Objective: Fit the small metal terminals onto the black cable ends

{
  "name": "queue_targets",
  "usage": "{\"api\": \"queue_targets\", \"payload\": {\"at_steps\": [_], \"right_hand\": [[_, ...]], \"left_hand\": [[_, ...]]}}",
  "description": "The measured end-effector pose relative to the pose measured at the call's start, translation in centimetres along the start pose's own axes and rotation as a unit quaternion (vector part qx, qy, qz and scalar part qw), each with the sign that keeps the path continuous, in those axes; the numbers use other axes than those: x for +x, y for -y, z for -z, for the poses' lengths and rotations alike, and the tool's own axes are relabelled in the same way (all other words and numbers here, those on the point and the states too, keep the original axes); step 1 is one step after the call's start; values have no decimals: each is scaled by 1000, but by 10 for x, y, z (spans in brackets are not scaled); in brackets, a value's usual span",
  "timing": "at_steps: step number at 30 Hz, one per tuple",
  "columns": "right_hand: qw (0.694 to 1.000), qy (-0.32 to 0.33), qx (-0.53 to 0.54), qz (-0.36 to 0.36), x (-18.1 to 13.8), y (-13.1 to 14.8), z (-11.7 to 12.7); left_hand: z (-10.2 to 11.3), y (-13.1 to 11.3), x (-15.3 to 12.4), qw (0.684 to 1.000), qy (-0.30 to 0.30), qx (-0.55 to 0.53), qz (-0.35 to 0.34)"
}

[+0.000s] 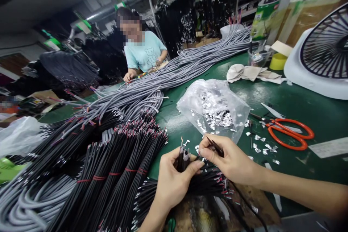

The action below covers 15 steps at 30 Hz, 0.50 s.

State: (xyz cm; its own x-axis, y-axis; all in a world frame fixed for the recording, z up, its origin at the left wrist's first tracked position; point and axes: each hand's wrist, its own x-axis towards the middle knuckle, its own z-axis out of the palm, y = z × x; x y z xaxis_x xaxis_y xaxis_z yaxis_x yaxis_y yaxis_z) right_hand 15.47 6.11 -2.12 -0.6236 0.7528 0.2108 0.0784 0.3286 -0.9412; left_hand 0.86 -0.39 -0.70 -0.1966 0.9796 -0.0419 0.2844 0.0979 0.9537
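The person's left hand (pixel 174 185) sits low in the middle of the view, closed around a small bunch of black wires (pixel 182 157) that stands nearly upright, thumb pressing it against the fingers, stripped tips pointing to twelve o'clock. At about two o'clock from it, and close beside it, the right hand (pixel 231 160) pinches a single black wire (pixel 215 146) between thumb and forefinger; the wire slants toward ten o'clock, its end near the tips of the bunch. Under both hands, at six o'clock, lies a loose sheaf of black wires (pixel 209 184) on a worn brown pad. At twelve o'clock from the hands a clear plastic bag (pixel 214 105) with small silvery metal pieces inside rests on the green table (pixel 315 107), and more such pieces (pixel 261 145) lie scattered at three o'clock of the right hand. Beyond them, at two o'clock, lie orange-handled scissors (pixel 290 133), blades shut. At nine o'clock tied bundles of black wires (pixel 116 174) with red bands are heaped, and a long run of grey cables (pixel 168 76) stretches from eight o'clock up to one o'clock. A white fan (pixel 320 54) stands at the far right edge. At eleven o'clock, well apart, a co-worker in a pale blue shirt (pixel 144 53) sits at the table.
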Motion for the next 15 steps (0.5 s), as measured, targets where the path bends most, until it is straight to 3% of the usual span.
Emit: {"api": "queue_targets", "payload": {"at_steps": [4,9,15], "right_hand": [[998,-26,-57,16,-1,4,0],[996,-53,-64,41,2,4,6],[992,-50,-77,83,1,6,10]], "left_hand": [[1,2,2,999,-52,-6,-3],[2,-2,3,998,20,-50,16],[6,3,4,999,32,19,-14]]}}
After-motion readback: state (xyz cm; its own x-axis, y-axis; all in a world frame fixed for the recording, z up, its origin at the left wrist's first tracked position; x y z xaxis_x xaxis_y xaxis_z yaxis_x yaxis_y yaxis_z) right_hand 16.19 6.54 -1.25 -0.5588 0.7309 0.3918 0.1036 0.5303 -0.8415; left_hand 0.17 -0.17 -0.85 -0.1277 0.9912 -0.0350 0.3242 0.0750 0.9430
